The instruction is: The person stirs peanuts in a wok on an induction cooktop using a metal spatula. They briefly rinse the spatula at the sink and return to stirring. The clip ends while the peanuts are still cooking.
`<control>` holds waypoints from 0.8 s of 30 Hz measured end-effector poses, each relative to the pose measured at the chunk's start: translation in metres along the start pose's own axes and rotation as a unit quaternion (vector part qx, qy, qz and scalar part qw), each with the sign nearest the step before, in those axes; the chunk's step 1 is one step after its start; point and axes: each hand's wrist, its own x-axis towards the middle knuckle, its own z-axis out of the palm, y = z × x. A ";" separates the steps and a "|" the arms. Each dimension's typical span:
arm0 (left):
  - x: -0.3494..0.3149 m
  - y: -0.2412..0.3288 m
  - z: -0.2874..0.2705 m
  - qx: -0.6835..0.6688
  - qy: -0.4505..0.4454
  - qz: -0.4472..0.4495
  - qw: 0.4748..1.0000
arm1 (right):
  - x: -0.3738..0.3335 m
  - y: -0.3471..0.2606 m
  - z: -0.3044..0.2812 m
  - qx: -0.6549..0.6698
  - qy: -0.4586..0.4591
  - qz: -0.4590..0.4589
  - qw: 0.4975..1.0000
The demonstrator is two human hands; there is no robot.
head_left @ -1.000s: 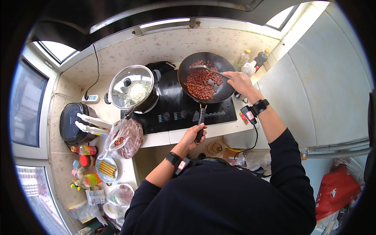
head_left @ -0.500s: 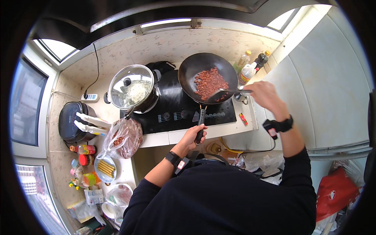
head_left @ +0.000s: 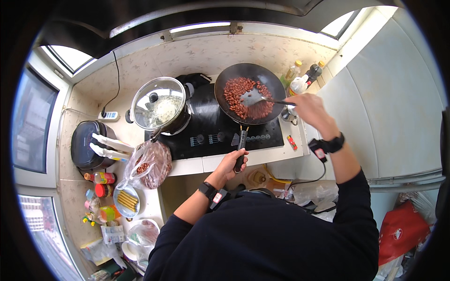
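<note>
A dark wok [head_left: 229, 75] sits on the right side of the black cooktop [head_left: 201, 117], with reddish-brown peanuts [head_left: 236, 89] spread across its bottom. My left hand [head_left: 230, 162] is wrapped round the wok's black handle [head_left: 243, 140], at the end nearest me. From the right, my right hand [head_left: 310, 111] grips the dark handle of a metal spatula [head_left: 251, 97]. The spatula's blade lies among the peanuts near the middle of the wok, with some peanuts beside and below it.
Left of the wok stands a pot with a glass lid [head_left: 164, 105]. A plastic bag of peanuts [head_left: 152, 164] lies by the cooktop's left front corner. Bottles [head_left: 313, 72] stand at the back right; a red lighter [head_left: 292, 142] lies at the right edge. A plate of rolls [head_left: 126, 201] is at left.
My right hand has moved slightly left and the spatula's blade has gone up and left within the wok. The peanuts have spread wider toward the left. My left hand has stayed on the handle.
</note>
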 end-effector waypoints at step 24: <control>-0.002 0.001 0.002 0.008 0.005 0.009 1.000 | -0.013 0.007 -0.024 0.008 -0.010 -0.034 0.999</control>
